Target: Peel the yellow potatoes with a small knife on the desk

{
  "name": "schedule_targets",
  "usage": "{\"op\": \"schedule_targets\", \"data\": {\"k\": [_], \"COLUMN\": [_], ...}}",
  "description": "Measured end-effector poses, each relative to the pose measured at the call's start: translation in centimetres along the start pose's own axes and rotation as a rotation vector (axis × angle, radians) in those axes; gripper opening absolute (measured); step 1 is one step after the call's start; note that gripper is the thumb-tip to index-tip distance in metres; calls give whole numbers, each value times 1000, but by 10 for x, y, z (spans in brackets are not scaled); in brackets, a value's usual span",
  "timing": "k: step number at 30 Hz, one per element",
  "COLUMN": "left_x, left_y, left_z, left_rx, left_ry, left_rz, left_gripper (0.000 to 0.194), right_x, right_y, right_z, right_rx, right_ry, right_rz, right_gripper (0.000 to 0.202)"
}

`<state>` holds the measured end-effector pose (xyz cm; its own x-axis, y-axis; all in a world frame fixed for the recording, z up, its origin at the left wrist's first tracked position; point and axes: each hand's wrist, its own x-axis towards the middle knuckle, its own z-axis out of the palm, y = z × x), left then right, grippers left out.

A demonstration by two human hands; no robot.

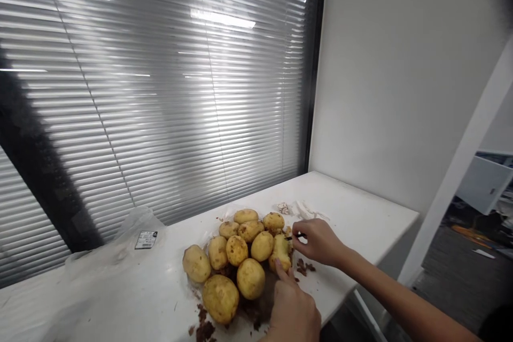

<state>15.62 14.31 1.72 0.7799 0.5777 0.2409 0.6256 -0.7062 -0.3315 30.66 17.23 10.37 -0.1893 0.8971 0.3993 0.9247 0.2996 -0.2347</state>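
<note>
Low on the table's right side, my left hand is closed around the lower end of a potato. A pale stretch without skin shows along that potato, while its near end is still yellow. My right hand pinches a thin black tool whose tip meets the potato's upper part; whether it is a knife or a peeler I cannot tell. Left of my hands lies a cluster of several other potatoes, among them a large one in front and a round one beside it.
Brown peelings lie at the front of the white table, with more scraps beneath my right hand. A clear plastic bag with a label sits at the left. Behind are window blinds; a wall borders the right.
</note>
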Motion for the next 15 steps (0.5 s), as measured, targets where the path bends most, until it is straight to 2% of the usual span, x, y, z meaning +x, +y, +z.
{"op": "schedule_targets", "data": {"k": [4, 6, 9, 12, 15], "left_x": [-4, -5, -3, -1, -2], "left_y": [-3, -3, -2, 1, 5], "left_z": [-6, -2, 10, 16, 11], "left_rx": [8, 7, 3, 34, 38], "left_ry": [113, 95, 56, 31, -112], "left_rz": [-19, -10, 8, -36, -63], "left_gripper": [35, 38, 42, 51, 59], "right_x": [1, 3, 12, 29, 53], "right_y": [-1, 2, 10, 14, 13], "right_z": [1, 2, -1, -9, -16], "right_rx": [47, 10, -65, 6, 104], "right_ry": [-73, -66, 11, 123, 313], "right_rz": [-78, -65, -3, -35, -107], "right_gripper": [14, 14, 14, 14, 15]}}
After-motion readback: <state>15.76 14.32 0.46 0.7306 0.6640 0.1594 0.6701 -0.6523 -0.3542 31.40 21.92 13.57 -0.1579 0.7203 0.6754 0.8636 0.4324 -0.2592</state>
